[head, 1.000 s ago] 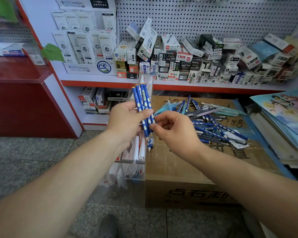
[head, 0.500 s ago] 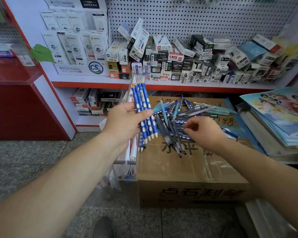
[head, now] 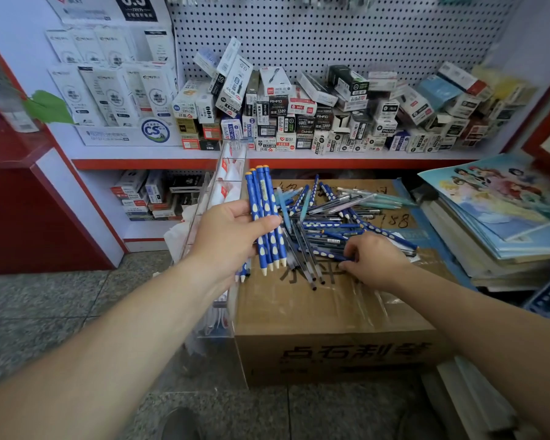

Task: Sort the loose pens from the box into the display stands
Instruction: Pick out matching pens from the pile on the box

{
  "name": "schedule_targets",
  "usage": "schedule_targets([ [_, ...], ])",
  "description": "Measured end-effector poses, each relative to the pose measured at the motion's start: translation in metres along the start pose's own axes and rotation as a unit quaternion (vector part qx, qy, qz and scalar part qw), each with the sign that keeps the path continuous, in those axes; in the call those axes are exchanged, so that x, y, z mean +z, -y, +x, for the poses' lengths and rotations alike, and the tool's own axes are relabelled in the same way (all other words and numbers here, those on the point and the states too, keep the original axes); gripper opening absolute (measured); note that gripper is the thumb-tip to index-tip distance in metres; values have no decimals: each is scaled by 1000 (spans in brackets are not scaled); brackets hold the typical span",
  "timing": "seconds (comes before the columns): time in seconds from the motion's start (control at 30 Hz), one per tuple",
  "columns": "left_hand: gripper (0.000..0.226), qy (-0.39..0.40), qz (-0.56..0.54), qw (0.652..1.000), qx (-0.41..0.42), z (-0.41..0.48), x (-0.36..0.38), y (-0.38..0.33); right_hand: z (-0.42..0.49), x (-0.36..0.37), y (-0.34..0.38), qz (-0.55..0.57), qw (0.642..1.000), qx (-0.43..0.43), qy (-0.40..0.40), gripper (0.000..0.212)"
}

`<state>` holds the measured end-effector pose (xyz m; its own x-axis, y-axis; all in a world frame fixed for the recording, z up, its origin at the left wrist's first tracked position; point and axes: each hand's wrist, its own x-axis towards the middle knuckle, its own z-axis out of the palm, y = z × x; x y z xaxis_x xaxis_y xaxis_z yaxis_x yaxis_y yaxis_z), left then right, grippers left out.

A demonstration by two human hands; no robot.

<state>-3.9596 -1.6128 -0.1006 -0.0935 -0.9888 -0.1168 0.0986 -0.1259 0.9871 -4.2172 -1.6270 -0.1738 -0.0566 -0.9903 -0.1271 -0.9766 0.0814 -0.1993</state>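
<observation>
Speckled stone floor (head: 61, 312) nearest me, and on it a taped cardboard box (head: 331, 328) doing duty as the counter. Above its near left corner the left hand (head: 229, 236) has its grip closed round a bundle of blue dotted pens (head: 265, 223), thumb across the front, pale tips down, caps up and roughly level. The right hand (head: 373, 258) is down on the box top, fingers curled at the near edge of the loose pen pile (head: 331, 217). A blue pen lies at its fingertips, but I cannot tell whether the grip has closed on it. The pile is mixed: blue dotted, dark clear-barrelled and pale teal pens, all crossed over one another. My judgement is that the step in hand is gathering matching blues. Best to draw one out along its own length so the crossed pens don't scatter, then lay it tip-down with the bundle. The clear display stand (head: 223, 185) leans beside the box's left side, behind the left hand. Beyond is the shelf (head: 140, 154) of small pen cartons, with pegboard (head: 331, 33) above.
</observation>
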Motion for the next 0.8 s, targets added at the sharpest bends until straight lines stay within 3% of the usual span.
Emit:
schedule_targets([
  [0.3,21,24,13,999,16,-2,13,1,-11,-6,-9,105,992,16,64,12],
  [0.43,21,35,21,999,21,-1,26,2,-25,-12,-18,177,984,16,-3,11],
  [0.63,21,44,49,998,19,0,52,11,-54,-36,-30,339,925,39,-168,13],
  [0.8,30,87,71,994,11,-4,89,25,-84,-58,-50,413,883,61,-215,11],
])
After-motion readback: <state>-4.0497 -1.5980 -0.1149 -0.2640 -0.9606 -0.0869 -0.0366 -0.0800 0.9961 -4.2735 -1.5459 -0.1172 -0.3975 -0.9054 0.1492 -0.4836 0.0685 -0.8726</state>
